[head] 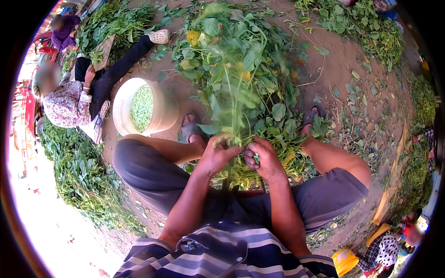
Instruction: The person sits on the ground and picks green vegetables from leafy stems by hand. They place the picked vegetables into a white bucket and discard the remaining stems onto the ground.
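My left hand (221, 155) grips the stem of an uprooted green bean plant (236, 100), whose leafy top, partly blurred, stretches away from me over a leaf heap. Pale green pods sit at its fingers. Beside it, close to touching, my right hand (262, 156) has its fingers curled around small green pods at the stem. A large pile of cut bean plants (278, 111) lies on the ground between my feet. Left of the pile stands a white plastic bucket (163, 107), with many green pods (142, 108) inside.
A person in a floral top (66, 104) sits at the left, handling plants. More plant heaps (83, 173) lie at left and at the upper right. A yellow bucket (344, 260) and other people are at the lower right. Loose leaves litter the dirt ground (340, 55).
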Tool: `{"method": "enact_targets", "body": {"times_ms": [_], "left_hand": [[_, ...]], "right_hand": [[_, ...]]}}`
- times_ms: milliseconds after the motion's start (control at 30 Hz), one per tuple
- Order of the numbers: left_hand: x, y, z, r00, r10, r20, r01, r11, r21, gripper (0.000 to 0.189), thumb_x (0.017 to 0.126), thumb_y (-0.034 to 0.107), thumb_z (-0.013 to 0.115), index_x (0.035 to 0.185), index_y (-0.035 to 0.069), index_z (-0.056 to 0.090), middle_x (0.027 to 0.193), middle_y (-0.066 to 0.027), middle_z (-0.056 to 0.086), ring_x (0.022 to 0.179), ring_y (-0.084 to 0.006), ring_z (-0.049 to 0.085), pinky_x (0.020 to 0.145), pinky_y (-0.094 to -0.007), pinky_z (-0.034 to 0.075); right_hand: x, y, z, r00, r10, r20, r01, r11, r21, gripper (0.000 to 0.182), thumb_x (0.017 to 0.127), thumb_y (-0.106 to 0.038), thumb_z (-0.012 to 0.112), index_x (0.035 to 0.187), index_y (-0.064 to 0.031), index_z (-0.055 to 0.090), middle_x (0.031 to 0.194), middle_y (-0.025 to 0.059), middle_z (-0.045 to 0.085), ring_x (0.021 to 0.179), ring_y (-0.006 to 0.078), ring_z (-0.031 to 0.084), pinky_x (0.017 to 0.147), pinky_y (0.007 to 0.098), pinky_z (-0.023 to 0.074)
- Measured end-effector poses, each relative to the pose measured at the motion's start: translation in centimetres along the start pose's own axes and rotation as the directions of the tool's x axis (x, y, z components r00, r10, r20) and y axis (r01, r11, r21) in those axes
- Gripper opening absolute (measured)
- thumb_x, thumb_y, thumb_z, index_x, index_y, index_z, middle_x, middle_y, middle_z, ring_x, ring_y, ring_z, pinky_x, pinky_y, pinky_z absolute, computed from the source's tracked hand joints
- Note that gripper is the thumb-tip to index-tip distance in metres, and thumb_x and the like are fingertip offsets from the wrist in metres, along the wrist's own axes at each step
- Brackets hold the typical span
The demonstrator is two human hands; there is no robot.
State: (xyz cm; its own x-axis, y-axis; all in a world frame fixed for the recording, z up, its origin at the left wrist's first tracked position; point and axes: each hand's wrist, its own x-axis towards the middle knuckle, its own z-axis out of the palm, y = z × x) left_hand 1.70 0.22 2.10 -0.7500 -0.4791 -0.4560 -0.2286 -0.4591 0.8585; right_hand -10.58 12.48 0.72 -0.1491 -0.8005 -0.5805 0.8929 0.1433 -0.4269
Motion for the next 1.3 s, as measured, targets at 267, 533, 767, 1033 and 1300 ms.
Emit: {"method": "enact_targets", "body": {"times_ms": [267, 533, 767, 1033, 1300], "left_hand": [[0.4, -1.3, -0.1, 0.996, 0.081, 0.024, -0.084, 0.982, 0.168, 0.023, 0.083, 0.008, 0.068, 0.105, 0.000, 0.062, 0.092, -0.0037, 0.065, 0.084, -0.0115, 0.058, 0.076, -0.0276, 0.047], [0.7, -2.2, 0.4, 0.990, -0.137, -0.013, 0.110, 0.842, -0.528, 0.027, 0.085, 0.000, 0.062, 0.112, 0.000, 0.056, 0.094, -0.0060, 0.065, 0.083, -0.0156, 0.061, 0.077, -0.0310, 0.048], [0.7, -2.4, 0.3, 0.996, -0.087, -0.035, 0.057, 0.861, -0.506, 0.027, 0.084, -0.001, 0.064, 0.110, 0.000, 0.057, 0.099, -0.0070, 0.065, 0.089, -0.0168, 0.061, 0.083, -0.0314, 0.048], [0.1, -1.4, 0.2, 0.998, -0.044, 0.036, 0.055, 0.901, -0.430, 0.030, 0.083, -0.002, 0.065, 0.112, -0.002, 0.057, 0.101, -0.0080, 0.064, 0.091, -0.0181, 0.062, 0.082, -0.0295, 0.048], [0.6, -1.7, -0.8, 0.997, -0.063, 0.037, 0.073, 0.831, -0.551, 0.034, 0.086, 0.008, 0.065, 0.117, 0.000, 0.055, 0.109, -0.0095, 0.062, 0.101, -0.0211, 0.060, 0.089, -0.0352, 0.048]], "right_hand": [[0.5, 0.5, -0.1, 0.999, 0.025, -0.034, -0.018, 0.982, 0.189, 0.006, 0.082, -0.009, 0.050, 0.088, -0.0081, 0.051, 0.065, 0.0006, 0.046, 0.047, 0.0091, 0.042, 0.038, 0.0215, 0.0275], [0.2, 0.6, 0.5, 0.999, -0.032, -0.003, 0.032, 0.998, 0.048, 0.010, 0.081, -0.003, 0.046, 0.089, -0.0072, 0.052, 0.063, 0.0018, 0.046, 0.047, 0.0098, 0.043, 0.038, 0.0213, 0.0286], [-0.3, -0.1, 0.1, 0.996, -0.065, 0.065, 0.080, 0.960, -0.269, 0.016, 0.092, -0.019, 0.058, 0.083, -0.0073, 0.052, 0.062, -0.0029, 0.044, 0.048, 0.0041, 0.038, 0.041, 0.0197, 0.0264], [-0.5, -0.3, 0.2, 0.995, -0.028, 0.100, 0.058, 0.951, -0.304, 0.017, 0.091, -0.023, 0.060, 0.087, -0.0071, 0.057, 0.061, -0.0064, 0.042, 0.048, 0.0015, 0.035, 0.042, 0.0195, 0.0235], [0.2, 0.5, -0.3, 0.999, -0.041, -0.034, 0.034, 0.980, -0.195, 0.015, 0.087, -0.010, 0.048, 0.092, -0.0002, 0.058, 0.066, -0.0006, 0.046, 0.050, 0.0056, 0.040, 0.041, 0.0202, 0.0275]]}}
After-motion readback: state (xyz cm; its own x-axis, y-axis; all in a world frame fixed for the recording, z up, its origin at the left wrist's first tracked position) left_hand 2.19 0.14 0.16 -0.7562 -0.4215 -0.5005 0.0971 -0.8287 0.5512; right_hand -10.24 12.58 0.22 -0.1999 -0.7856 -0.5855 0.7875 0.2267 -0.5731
